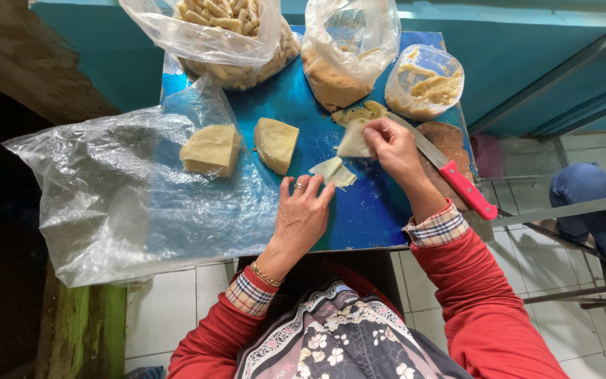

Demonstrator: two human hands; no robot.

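Pale dough slice (353, 140) pinched in the fingers of the right hand (394, 147), above the blue board (359, 210); the left hand (301, 214) lies flat and open on that board, fingertips touching thin slices (333, 171). Beside it a red-handled knife (450, 172) rests at the board's right edge. Two dough blocks (212, 149) sit on a crumpled clear bag (99, 196) at the board's left. Along its far edge stand three clear bags: cut sticks (236, 35), a brown lump (331, 81), yellowish scraps (426, 83).
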